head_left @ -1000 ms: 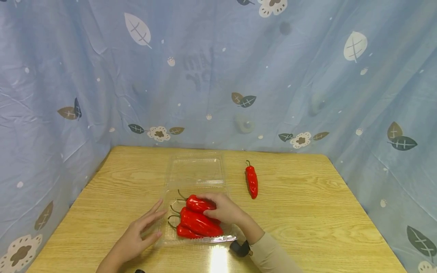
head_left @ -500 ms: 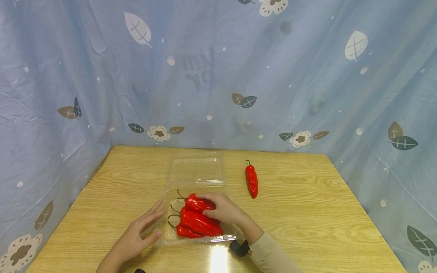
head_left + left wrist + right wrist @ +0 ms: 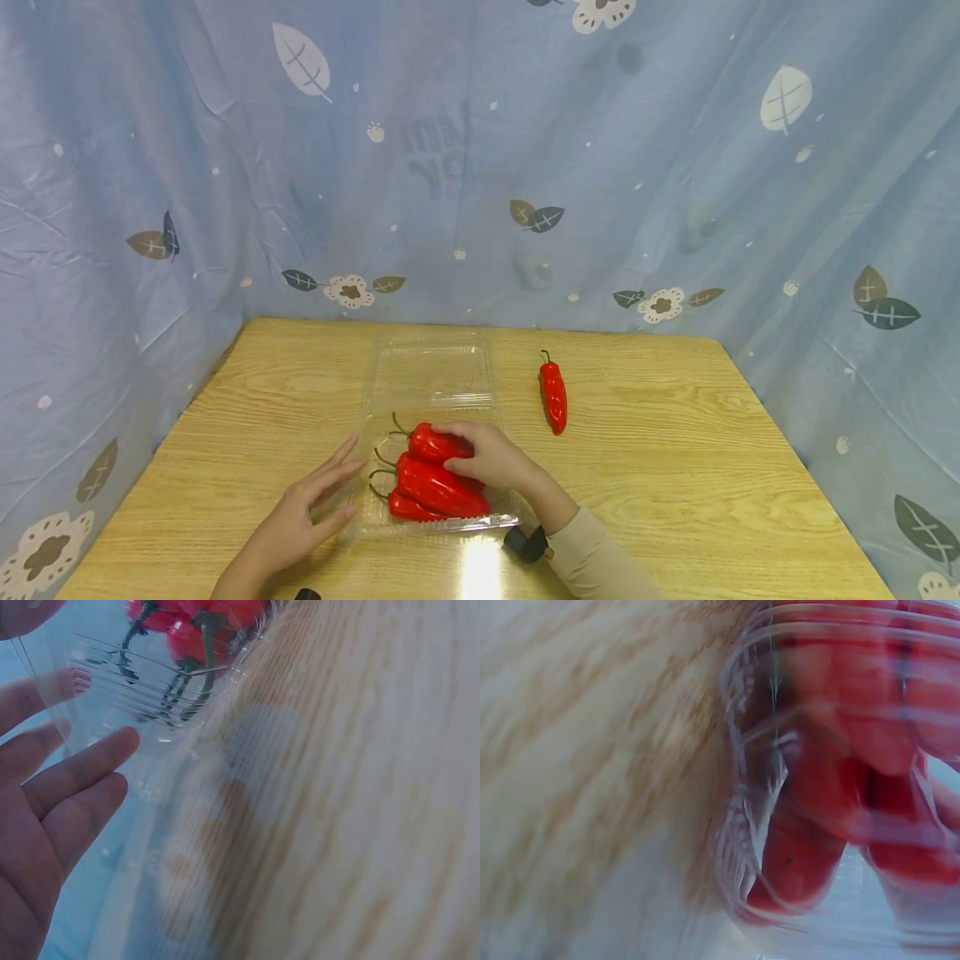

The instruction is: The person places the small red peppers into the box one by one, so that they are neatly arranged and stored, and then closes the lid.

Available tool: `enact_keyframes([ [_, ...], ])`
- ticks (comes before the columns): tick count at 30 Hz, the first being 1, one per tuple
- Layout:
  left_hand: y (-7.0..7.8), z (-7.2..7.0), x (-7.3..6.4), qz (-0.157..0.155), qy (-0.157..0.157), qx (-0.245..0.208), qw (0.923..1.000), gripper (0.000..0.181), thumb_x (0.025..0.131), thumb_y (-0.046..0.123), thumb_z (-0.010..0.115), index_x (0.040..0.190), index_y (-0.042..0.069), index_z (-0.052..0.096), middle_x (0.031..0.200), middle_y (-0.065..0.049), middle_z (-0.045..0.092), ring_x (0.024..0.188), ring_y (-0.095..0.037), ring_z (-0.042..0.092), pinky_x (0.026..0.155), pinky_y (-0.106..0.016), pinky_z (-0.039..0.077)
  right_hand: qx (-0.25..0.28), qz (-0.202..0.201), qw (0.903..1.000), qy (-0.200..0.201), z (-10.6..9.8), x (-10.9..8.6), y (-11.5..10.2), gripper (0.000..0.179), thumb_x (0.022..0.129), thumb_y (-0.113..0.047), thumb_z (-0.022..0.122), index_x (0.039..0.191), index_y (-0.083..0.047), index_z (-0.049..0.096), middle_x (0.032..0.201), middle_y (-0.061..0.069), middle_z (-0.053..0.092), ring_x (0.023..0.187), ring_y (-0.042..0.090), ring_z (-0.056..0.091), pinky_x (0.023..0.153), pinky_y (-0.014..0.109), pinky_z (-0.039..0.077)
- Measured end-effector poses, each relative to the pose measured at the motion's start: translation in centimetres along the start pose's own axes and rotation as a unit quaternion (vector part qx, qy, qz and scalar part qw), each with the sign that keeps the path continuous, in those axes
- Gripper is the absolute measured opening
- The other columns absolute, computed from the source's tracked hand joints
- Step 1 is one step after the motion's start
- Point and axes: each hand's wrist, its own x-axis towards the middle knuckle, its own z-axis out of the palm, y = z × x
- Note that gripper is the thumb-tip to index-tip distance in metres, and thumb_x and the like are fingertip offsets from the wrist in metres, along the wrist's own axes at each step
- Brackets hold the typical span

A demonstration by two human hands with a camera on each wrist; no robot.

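Several glossy red chili peppers (image 3: 442,488) with dark curved stems lie in a clear plastic clamshell box (image 3: 367,527), stems to the left. The right hand (image 3: 491,457) reaches in from the right and holds the rearmost red chili pepper (image 3: 431,444), its fingers behind and thumb in front. The right wrist view shows red peppers (image 3: 795,862) through the box's clear wall. At the box's left side the left hand (image 3: 296,517) is spread with nothing in it. In the left wrist view, its fingertips (image 3: 120,746) are close to the wall; whether they touch it I cannot tell.
The box's transparent lid (image 3: 431,372) lies folded back behind it on the wooden table (image 3: 660,467). One more red chili pepper (image 3: 554,398) rests to the right of the lid. A blue patterned curtain (image 3: 465,167) hangs behind the table and along both sides.
The rearmost pepper's stem has shifted very slightly under the right hand. Otherwise both hands, the box and the other peppers stay where they were.
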Motion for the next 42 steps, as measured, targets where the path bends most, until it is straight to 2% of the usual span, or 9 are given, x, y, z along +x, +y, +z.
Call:
enact_keyframes([
  [7, 0.0, 0.0, 0.0, -0.005, -0.003, -0.005, 1.0, 0.052, 0.088, 0.005, 0.065, 0.137, 0.003, 0.048, 0.155, -0.019, 0.022, 0.136, -0.004, 0.033, 0.102, -0.012, 0.036, -0.005, -0.005, 1.0, 0.005, 0.0, 0.0, 0.0, 0.05, 0.087, -0.011, 0.066, 0.135, -0.013, 0.054, 0.121, 0.002, 0.063, 0.102, 0.013, 0.058, 0.088, 0.023, 0.051],
  [19, -0.1, 0.0, 0.0, 0.0, 0.0, 0.009, 1.0, 0.052, 0.089, 0.005, 0.064, 0.138, 0.004, 0.047, 0.155, -0.018, 0.023, 0.135, -0.005, 0.035, 0.102, -0.012, 0.037, -0.008, -0.021, 0.9996, 0.019, 0.0, 0.0, 0.0, 0.05, 0.087, -0.01, 0.066, 0.135, -0.01, 0.053, 0.127, 0.003, 0.061, 0.114, 0.018, 0.057, 0.1, 0.033, 0.048],
  [24, 0.1, -0.1, 0.0, 0.0, -0.001, 0.006, 1.0, 0.052, 0.088, 0.004, 0.064, 0.137, 0.003, 0.047, 0.155, -0.02, 0.023, 0.135, -0.003, 0.034, 0.101, -0.012, 0.038, 0.009, -0.024, 0.9993, 0.026, 0.0, -0.1, -0.4, 0.049, 0.088, -0.01, 0.065, 0.135, -0.007, 0.052, 0.13, 0.006, 0.06, 0.118, 0.021, 0.057, 0.102, 0.036, 0.047],
  [28, 0.2, -0.1, 0.0, -0.005, -0.002, 0.007, 1.0, 0.052, 0.088, 0.004, 0.064, 0.137, 0.003, 0.047, 0.155, -0.019, 0.023, 0.135, -0.004, 0.034, 0.102, -0.013, 0.038, 0.034, -0.036, 0.9982, 0.035, -0.2, -0.3, -0.5, 0.049, 0.089, -0.009, 0.064, 0.135, -0.001, 0.05, 0.134, 0.014, 0.056, 0.123, 0.028, 0.054, 0.103, 0.041, 0.045],
  [35, 0.2, 0.0, -0.1, -0.005, -0.001, 0.006, 1.0, 0.053, 0.087, 0.004, 0.065, 0.137, 0.003, 0.048, 0.155, -0.02, 0.024, 0.135, -0.005, 0.035, 0.102, -0.013, 0.037, 0.061, -0.066, 0.9927, 0.08, -1.4, -0.7, -0.5, 0.049, 0.089, -0.006, 0.063, 0.135, 0.0, 0.048, 0.134, 0.02, 0.054, 0.125, 0.034, 0.051, 0.104, 0.042, 0.043],
  [38, 0.1, 0.0, -0.1, -0.003, 0.0, 0.006, 1.0, 0.053, 0.087, 0.003, 0.065, 0.137, 0.002, 0.047, 0.155, -0.02, 0.024, 0.136, -0.004, 0.033, 0.102, -0.012, 0.036, 0.066, -0.067, 0.9893, 0.111, -2.1, -1.0, -0.5, 0.049, 0.088, -0.004, 0.064, 0.135, 0.0, 0.049, 0.135, 0.02, 0.053, 0.125, 0.032, 0.051, 0.105, 0.041, 0.042],
  [42, 0.1, 0.0, -0.1, -0.002, 0.0, 0.004, 1.0, 0.053, 0.088, 0.003, 0.065, 0.137, 0.002, 0.047, 0.155, -0.02, 0.023, 0.135, -0.002, 0.032, 0.102, -0.012, 0.035, 0.08, -0.065, 0.9831, 0.151, -3.5, -1.6, -1.2, 0.049, 0.087, 0.001, 0.064, 0.133, 0.006, 0.048, 0.136, 0.022, 0.051, 0.127, 0.035, 0.049, 0.106, 0.045, 0.041],
])
